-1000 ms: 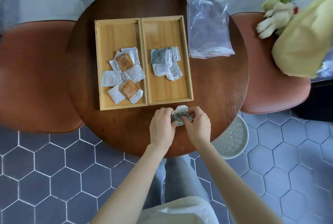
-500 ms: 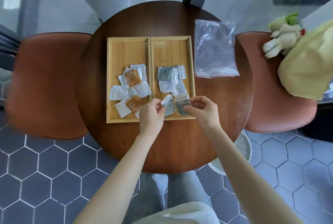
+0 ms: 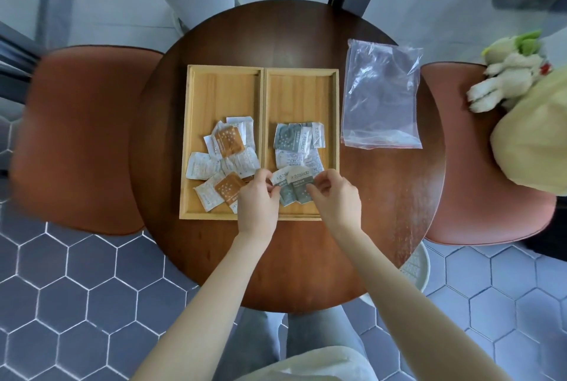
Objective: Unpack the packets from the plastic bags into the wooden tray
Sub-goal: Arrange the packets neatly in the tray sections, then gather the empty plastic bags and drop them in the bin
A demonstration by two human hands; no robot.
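Note:
Two wooden trays stand side by side on the round brown table: the left tray point(image 3: 196, 141) holds several white and orange packets point(image 3: 228, 143), the right tray point(image 3: 333, 104) holds several grey and white packets point(image 3: 296, 141). My left hand point(image 3: 256, 202) and my right hand point(image 3: 336, 196) each pinch a grey packet point(image 3: 293, 187) over the near end of the right tray; the two packets overlap. Clear plastic bags point(image 3: 382, 95) lie flat in a stack to the right of the trays.
Orange-brown chairs stand at the left point(image 3: 79, 135) and right point(image 3: 478, 166) of the table point(image 3: 306, 258). A plush toy point(image 3: 509, 74) and a pale yellow bag point(image 3: 534, 141) rest on the right chair. A white basket point(image 3: 414, 267) sits on the floor below the table's right edge.
Both hands carried the grey packets from the table's near edge forward to the right tray's near end. The packets are now spread apart, one in each hand.

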